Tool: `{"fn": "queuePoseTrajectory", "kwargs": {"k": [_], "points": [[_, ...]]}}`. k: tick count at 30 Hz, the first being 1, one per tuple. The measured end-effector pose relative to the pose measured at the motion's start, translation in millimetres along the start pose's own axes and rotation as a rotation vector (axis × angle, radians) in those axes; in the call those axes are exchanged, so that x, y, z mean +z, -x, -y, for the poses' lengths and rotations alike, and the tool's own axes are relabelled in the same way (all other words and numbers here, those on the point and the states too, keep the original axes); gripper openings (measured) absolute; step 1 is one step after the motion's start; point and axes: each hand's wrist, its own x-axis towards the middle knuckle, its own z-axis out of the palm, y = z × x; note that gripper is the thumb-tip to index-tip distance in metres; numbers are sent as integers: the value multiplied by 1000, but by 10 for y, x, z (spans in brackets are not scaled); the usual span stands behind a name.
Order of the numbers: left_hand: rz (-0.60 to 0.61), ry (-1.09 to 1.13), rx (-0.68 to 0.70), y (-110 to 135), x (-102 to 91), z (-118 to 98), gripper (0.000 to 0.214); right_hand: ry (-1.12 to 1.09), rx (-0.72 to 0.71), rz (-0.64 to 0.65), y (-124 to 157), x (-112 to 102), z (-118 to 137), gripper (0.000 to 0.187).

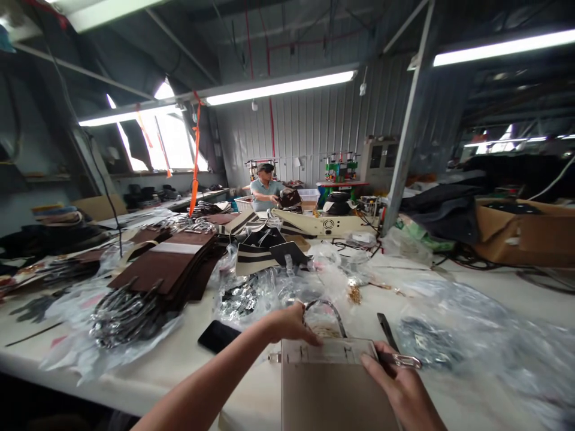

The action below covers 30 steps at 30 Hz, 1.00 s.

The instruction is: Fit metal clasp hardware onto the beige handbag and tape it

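Observation:
A flat grey-beige handbag with a pale strip along its top edge and a looped handle stands near the table's front edge. My left hand is closed at the top left of the bag, thumb on the pale strip, fingers by the handle's base. At the top right corner my right hand pinches the bag, thumb in front and the other fingers behind. A shiny metal clasp juts out beside the right fingers; whether they hold it is unclear. Another metal fitting shows at the bag's left edge.
A phone lies left of my forearm. Stacked brown bag panels with bundled handles are farther left. Plastic bags of metal parts lie right, near a dark tool. A person works across the table.

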Motion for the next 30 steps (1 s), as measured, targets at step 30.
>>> {"fn": "queuePoseTrajectory", "kwargs": {"k": [30], "points": [[590, 295, -36, -492, 157, 238, 59, 118, 27, -177, 84, 35, -88, 37]]}}
